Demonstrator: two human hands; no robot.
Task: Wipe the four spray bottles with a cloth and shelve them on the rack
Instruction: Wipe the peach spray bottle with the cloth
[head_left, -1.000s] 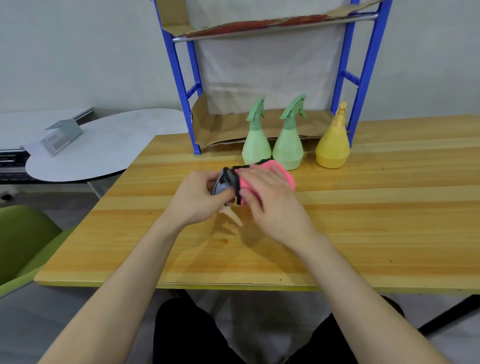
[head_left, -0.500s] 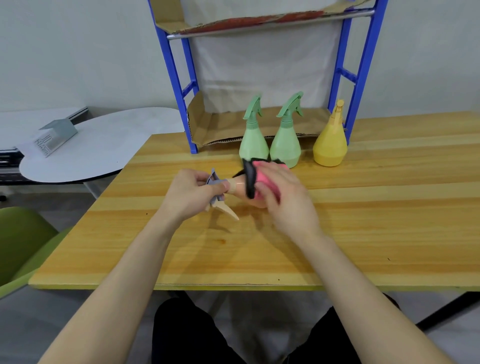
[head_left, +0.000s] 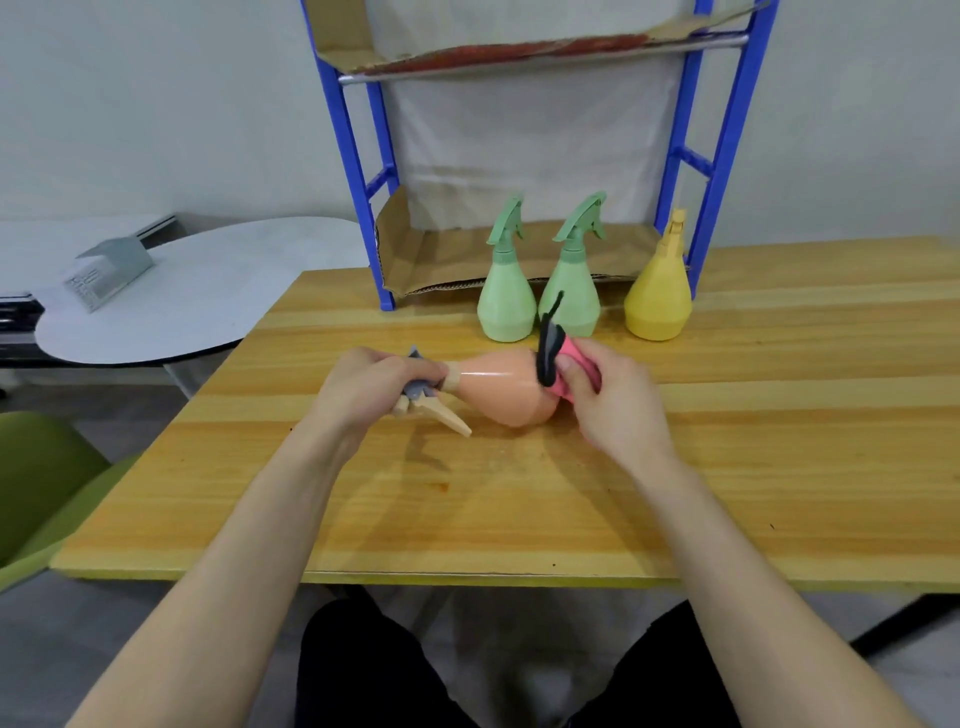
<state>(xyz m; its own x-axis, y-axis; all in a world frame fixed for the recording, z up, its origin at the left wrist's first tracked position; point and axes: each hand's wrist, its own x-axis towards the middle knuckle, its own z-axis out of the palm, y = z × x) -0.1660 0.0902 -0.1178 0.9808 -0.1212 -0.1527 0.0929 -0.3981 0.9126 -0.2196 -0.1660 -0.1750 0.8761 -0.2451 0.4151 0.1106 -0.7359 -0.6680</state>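
Wiping step — peach bottle (head_left: 506, 388) is gripped by left hand (head_left: 363, 395), cloth (head_left: 574, 358) pinched at its base by right hand (head_left: 618, 402); racking judged next.

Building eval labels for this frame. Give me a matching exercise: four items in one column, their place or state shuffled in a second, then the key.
Column 1
1. peach bottle
2. yellow bottle
3. pink cloth
4. green bottles

Column 2
A. upright beside the rack's right blue post
B. upright side by side, left of the yellow one
C. turned sideways, spray head gripped by the left hand
D. held in the right hand at the sideways bottle's base

Pairs: 1-C, 2-A, 3-D, 4-B
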